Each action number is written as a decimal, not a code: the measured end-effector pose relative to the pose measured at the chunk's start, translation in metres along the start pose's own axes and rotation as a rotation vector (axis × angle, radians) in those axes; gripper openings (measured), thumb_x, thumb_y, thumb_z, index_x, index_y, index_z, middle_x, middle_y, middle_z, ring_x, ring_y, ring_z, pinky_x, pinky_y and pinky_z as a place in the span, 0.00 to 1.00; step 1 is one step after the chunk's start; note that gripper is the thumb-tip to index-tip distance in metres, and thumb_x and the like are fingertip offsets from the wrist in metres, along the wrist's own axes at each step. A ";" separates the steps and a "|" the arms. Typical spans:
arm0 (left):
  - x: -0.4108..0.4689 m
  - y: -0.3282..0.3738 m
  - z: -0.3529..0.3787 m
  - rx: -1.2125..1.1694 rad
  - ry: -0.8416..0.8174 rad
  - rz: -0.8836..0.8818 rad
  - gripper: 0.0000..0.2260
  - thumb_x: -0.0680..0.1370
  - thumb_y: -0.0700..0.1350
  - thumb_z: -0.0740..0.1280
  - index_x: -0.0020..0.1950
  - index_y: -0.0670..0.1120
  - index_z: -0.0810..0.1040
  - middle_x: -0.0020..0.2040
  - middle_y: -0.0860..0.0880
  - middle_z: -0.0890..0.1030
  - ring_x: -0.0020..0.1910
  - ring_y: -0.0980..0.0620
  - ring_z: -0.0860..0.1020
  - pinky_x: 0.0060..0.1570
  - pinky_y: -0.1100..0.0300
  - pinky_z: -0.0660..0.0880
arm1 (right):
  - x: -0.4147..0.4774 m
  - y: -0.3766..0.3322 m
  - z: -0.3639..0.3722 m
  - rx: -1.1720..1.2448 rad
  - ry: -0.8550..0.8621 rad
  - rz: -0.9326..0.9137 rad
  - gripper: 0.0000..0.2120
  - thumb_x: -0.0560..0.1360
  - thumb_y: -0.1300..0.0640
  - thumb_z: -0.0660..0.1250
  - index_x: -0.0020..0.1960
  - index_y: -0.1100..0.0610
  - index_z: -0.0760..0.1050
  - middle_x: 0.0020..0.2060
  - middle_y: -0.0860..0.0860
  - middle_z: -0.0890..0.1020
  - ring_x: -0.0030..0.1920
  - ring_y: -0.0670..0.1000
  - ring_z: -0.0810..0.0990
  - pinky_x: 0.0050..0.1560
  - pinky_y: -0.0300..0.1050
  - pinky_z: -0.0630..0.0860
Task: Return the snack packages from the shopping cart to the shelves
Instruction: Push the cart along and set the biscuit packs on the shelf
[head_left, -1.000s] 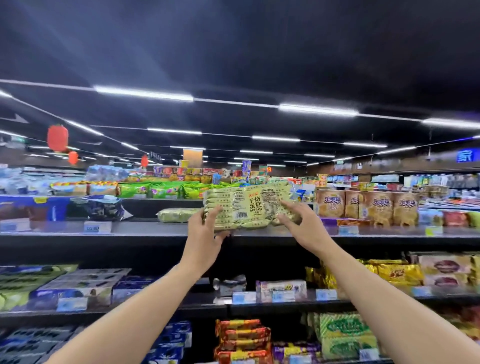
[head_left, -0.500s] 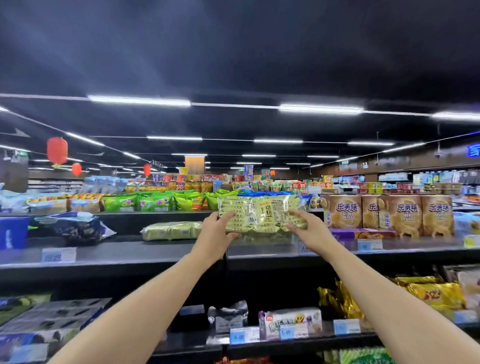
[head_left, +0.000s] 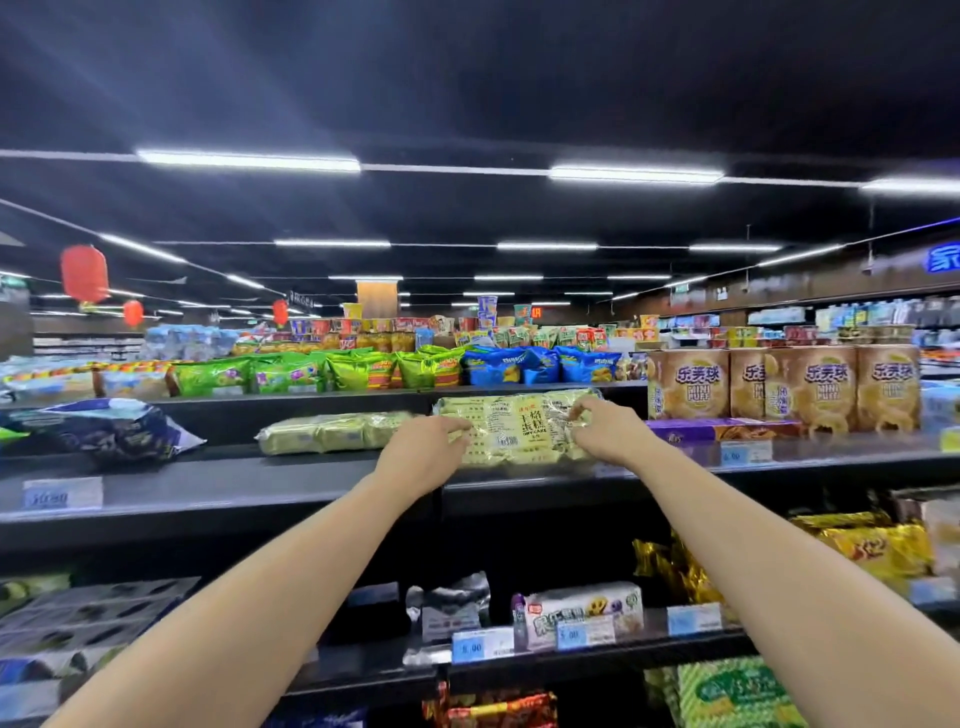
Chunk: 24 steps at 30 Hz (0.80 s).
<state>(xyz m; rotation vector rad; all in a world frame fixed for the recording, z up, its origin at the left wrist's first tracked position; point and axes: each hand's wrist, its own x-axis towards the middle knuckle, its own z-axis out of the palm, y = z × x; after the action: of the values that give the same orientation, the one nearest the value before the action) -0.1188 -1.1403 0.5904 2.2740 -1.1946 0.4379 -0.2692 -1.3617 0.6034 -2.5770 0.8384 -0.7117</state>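
Up on the top shelf (head_left: 208, 483): the pale yellow cake package (head_left: 519, 426) lies flat at its middle, label up, just right of a matching yellow package (head_left: 332, 431).
Left hand (head_left: 421, 457): fingers curled over the cake package's left end, gripping it.
Right hand (head_left: 605, 428): fingertips bunched, pinching the wrapper near its right end.
Top shelf, left: a crumpled dark blue bag (head_left: 104, 428) lying on its side.
Top shelf, right: a row of brown puff bags (head_left: 779, 387) standing upright behind a flat purple box (head_left: 727, 430).
Behind the top shelf: green bags (head_left: 311, 371) and blue bags (head_left: 535, 364) in a row.
Middle shelf (head_left: 597, 660): a white snack pack (head_left: 582, 613) behind its price tags, with gold packs (head_left: 872, 545) heaped to the right.
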 end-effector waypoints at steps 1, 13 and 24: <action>-0.002 0.000 0.000 0.035 0.005 0.010 0.17 0.83 0.53 0.60 0.71 0.56 0.76 0.48 0.45 0.85 0.26 0.55 0.74 0.35 0.59 0.76 | -0.002 0.001 0.002 -0.020 0.001 0.007 0.15 0.76 0.51 0.62 0.62 0.46 0.71 0.50 0.53 0.81 0.40 0.52 0.81 0.47 0.52 0.82; -0.057 0.001 0.011 0.268 0.250 0.032 0.18 0.83 0.55 0.57 0.70 0.53 0.74 0.67 0.48 0.76 0.67 0.42 0.72 0.69 0.44 0.65 | -0.075 -0.019 0.027 -0.210 0.257 -0.116 0.21 0.82 0.43 0.56 0.71 0.50 0.71 0.72 0.60 0.67 0.72 0.63 0.65 0.72 0.61 0.63; -0.255 -0.105 0.012 0.539 0.247 -0.063 0.18 0.81 0.54 0.60 0.68 0.49 0.76 0.65 0.46 0.77 0.65 0.42 0.73 0.67 0.44 0.69 | -0.189 -0.106 0.183 -0.054 0.275 -0.607 0.15 0.77 0.53 0.68 0.62 0.54 0.79 0.64 0.57 0.79 0.64 0.60 0.76 0.61 0.58 0.73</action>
<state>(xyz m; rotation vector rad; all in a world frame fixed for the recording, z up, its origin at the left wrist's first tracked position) -0.1732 -0.9304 0.4195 2.5854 -0.9563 1.0906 -0.2522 -1.1345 0.4348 -2.8360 0.1174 -1.2442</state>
